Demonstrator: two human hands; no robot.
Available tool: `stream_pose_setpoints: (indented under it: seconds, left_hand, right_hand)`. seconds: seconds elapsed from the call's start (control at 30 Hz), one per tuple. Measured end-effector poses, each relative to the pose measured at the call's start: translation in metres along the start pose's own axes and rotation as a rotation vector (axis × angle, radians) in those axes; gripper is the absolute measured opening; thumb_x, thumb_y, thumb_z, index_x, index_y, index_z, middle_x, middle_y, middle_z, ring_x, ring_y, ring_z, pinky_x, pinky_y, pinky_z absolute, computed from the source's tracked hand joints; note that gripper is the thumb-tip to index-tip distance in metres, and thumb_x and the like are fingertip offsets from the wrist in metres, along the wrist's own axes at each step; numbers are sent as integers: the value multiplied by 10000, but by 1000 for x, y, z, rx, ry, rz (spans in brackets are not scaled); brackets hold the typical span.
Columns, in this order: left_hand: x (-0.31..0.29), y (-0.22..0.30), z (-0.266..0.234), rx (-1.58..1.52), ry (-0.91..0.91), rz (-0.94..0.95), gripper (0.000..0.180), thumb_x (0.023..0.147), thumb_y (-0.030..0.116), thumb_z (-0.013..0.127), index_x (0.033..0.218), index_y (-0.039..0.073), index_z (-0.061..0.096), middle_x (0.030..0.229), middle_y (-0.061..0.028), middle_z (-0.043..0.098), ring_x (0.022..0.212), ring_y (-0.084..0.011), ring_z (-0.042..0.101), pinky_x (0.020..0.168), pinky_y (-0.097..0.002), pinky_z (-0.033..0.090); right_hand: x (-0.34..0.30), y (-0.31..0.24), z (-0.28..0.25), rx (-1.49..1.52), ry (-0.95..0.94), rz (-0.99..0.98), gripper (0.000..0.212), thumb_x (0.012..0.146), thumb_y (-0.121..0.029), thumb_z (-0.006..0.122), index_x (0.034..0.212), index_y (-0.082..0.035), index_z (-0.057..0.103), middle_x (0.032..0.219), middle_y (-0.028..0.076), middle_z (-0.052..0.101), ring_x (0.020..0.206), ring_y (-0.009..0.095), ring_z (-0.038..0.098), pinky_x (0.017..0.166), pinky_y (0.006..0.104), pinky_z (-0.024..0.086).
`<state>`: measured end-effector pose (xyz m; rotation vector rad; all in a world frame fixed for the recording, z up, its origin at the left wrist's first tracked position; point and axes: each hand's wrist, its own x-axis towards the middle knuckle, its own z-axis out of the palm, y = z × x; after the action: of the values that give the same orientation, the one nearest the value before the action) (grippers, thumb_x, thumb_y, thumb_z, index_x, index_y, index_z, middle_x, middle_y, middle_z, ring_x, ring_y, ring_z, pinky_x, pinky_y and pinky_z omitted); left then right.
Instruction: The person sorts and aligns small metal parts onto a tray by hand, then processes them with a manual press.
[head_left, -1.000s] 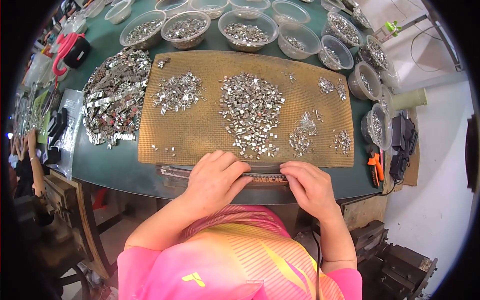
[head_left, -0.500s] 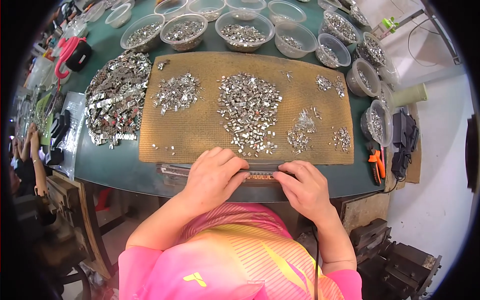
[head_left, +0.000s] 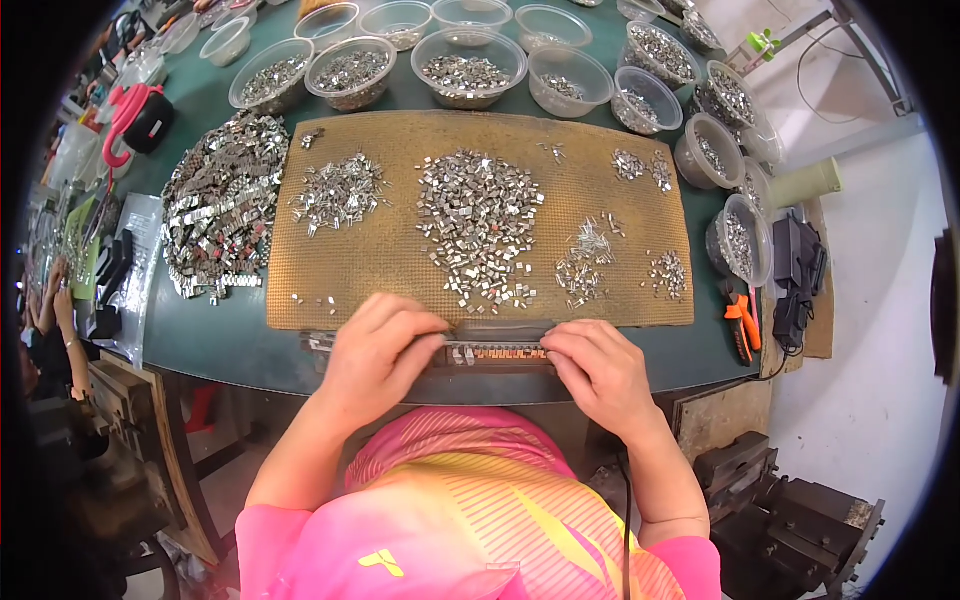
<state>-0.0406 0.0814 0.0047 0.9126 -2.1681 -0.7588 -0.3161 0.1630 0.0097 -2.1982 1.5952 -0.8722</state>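
A long dark metal bar fixture (head_left: 500,366) lies along the table's near edge, with a row of small silver and copper-coloured metal pieces set in its slot. My left hand (head_left: 378,345) is closed on the fixture's left part, thumb and fingertips at the slot; anything small in that pinch is hidden. Around the right part, my right hand (head_left: 600,365) is closed, its fingertips at the end of the row. Just beyond lies a ribbed tan mat (head_left: 390,270) bearing a large heap of small metal links (head_left: 480,215) and smaller piles of metal pins (head_left: 340,192).
A mound of linked metal bands (head_left: 220,210) lies left of the mat. Clear plastic bowls (head_left: 468,70) of metal parts line the back and right. Orange-handled pliers (head_left: 741,322) and black power adapters (head_left: 797,265) lie at the right. Another person's arm (head_left: 68,330) shows far left.
My left hand has slid left along the fixture, uncovering more of the row of pieces. The right hand stays near the row's right end. The whole view has shifted slightly.
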Motion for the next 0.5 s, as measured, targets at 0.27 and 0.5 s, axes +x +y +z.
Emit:
stream_pose_setpoints:
  seconds: [0.27, 0.5]
  left_hand:
    - [-27, -11, -18, 166, 123, 30, 208, 796, -63, 741, 980, 14, 682, 924, -113, 663, 863, -303, 628, 758, -381, 499]
    - [-35, -18, -23, 254, 164, 91, 224, 787, -33, 764, 991, 24, 693, 924, -118, 664, 860, -330, 632, 765, -418, 523]
  right_hand:
    - [7, -4, 1, -105, -71, -164, 199, 819, -43, 756, 1014, -53, 718, 1064, 69, 717, 1005, 279, 680, 820, 385, 567]
    - [9, 3, 2, 143, -61, 35, 124, 873, -25, 722, 993, -53, 711, 988, 86, 732, 962, 285, 698, 830, 367, 561]
